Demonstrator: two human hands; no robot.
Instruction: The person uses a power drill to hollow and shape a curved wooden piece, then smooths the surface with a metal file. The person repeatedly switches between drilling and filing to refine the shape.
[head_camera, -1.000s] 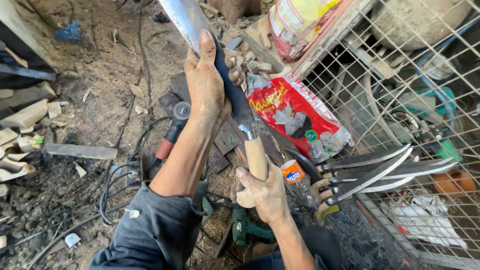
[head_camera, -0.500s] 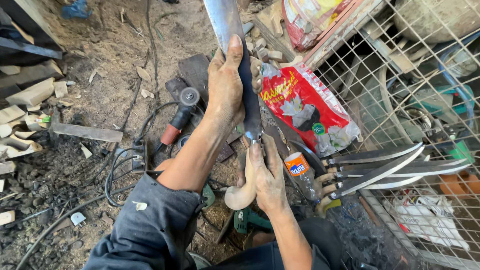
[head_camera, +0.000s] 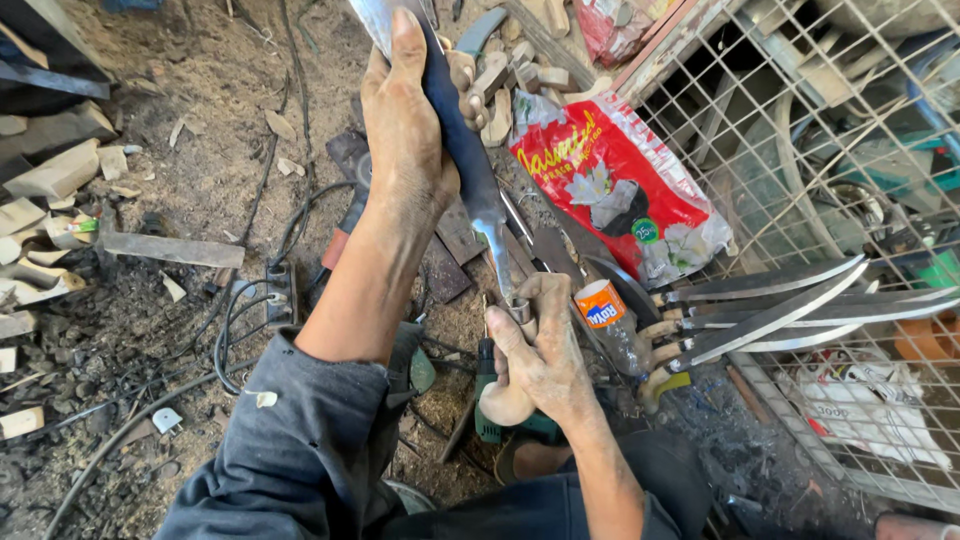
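**Blade-maker's workshop, open dirt floor**

Setting: rough workshop on a bare earthen floor darkened with soot and ash. Evidence: offcuts of wood piled at the left; black power cables running to a socket strip; a green power tool; a row of finished curved blades with wooden handles leaning on a wire-mesh rack; a red printed sack among scrap metal plates.
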